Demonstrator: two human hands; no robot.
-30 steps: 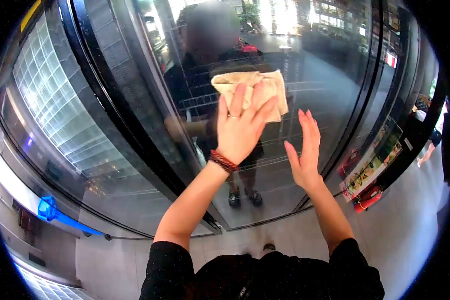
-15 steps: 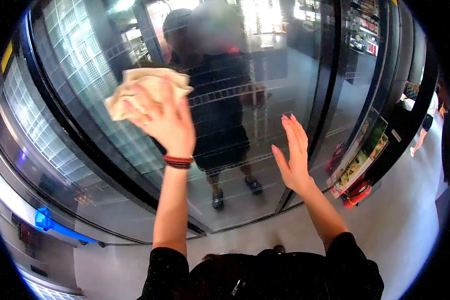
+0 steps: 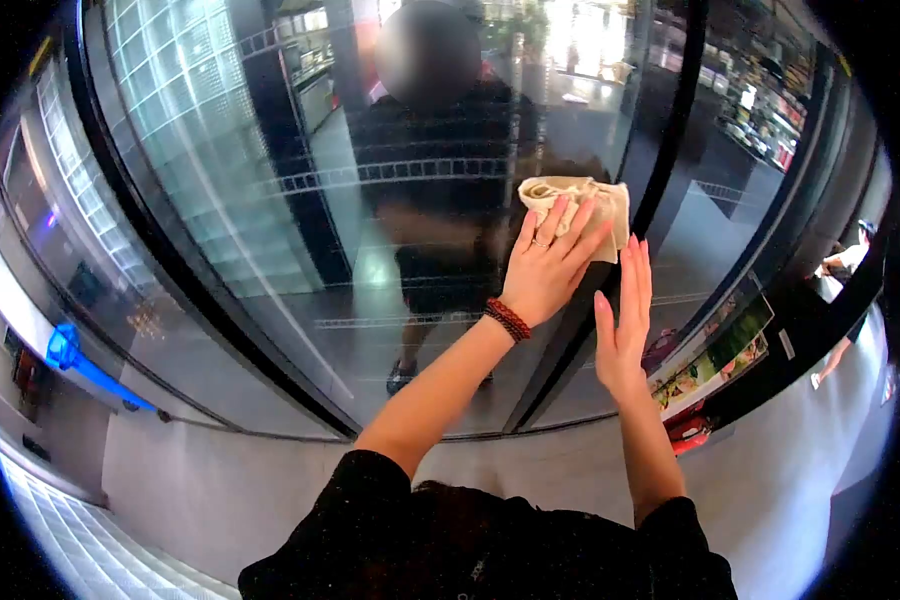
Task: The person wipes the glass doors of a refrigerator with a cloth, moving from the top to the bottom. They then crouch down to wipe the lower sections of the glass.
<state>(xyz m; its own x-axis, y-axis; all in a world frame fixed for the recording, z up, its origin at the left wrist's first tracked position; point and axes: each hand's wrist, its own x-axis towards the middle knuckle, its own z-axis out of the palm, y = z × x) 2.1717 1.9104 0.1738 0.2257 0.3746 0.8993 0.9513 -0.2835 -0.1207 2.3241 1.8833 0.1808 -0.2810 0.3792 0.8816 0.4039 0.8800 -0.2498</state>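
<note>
Glass door pane (image 3: 370, 250): a flat barrier straight ahead, with no way through.
- Left hand (image 3: 550, 265) presses a cloth (image 3: 575, 200) on the pane near its right edge. The bare glass to the left of it is open for sweeping, as far as the dark left frame (image 3: 170, 260).
- Dark centre post (image 3: 660, 160) runs just right of the cloth and blocks travel that way. The right hand (image 3: 625, 320), flat with straight fingers, is at this post.
- Right pane (image 3: 710, 240): free in its upper part. Low down are a poster (image 3: 725, 355) and a red object (image 3: 690, 432).
- Pale floor (image 3: 230, 490) lies between the door's bottom rail and the person's body.
</note>
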